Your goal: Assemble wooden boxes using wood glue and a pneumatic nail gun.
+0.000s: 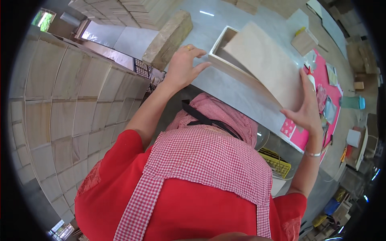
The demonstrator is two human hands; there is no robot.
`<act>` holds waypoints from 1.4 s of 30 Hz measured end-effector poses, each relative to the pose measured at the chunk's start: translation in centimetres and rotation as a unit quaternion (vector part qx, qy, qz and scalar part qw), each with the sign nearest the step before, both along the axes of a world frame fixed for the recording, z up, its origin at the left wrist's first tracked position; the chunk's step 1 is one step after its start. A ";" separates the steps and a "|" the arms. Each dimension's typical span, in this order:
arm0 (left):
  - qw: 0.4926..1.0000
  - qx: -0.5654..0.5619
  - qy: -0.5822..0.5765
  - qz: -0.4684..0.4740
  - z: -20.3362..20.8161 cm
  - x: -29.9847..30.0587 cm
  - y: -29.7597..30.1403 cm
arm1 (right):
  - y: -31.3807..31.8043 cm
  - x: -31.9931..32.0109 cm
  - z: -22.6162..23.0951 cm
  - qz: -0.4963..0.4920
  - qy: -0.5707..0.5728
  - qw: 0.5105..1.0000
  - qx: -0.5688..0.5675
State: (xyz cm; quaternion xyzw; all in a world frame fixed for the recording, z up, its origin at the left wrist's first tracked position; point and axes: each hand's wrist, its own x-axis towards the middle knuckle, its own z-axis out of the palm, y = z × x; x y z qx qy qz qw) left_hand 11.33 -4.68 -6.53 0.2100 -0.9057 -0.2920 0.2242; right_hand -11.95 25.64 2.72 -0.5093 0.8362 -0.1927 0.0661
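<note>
A long, open-topped box of pale wood (231, 69) lies on the grey-white tabletop in front of me. Over it, at a slant, is a flat light wooden panel (263, 58) that covers much of the opening; only the box's left end shows inside. My right hand (303, 106) holds the panel by its right end, thumb at the near edge and fingers along the far side. Beside the box's left end, my left hand (185, 64) has its fingers apart and holds nothing; its fingertips come close to the box rim, apparently without touching.
A brown tape-wrapped block (169, 38) stands left of the box. Stacked wooden boxes (64, 86) rise at my left. On the right, a pink sheet (297, 134) bears a red-tipped bottle (311, 78). Beyond are a small wooden box (304, 41) and a teal cup (354, 103).
</note>
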 end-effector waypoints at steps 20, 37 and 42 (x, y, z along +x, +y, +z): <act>0.999 -0.038 0.024 -0.022 0.6 -2.1 -0.8 | -4.8 -3.5 -2.1 0.115 0.027 0.992 0.053; 1.000 -0.007 0.012 -0.023 1.1 -2.1 -0.7 | -4.4 -3.5 -4.4 0.114 0.083 0.988 0.069; 0.999 -0.027 0.007 -0.037 1.8 -2.5 -0.7 | -4.5 -3.9 -4.9 0.119 0.061 0.989 0.058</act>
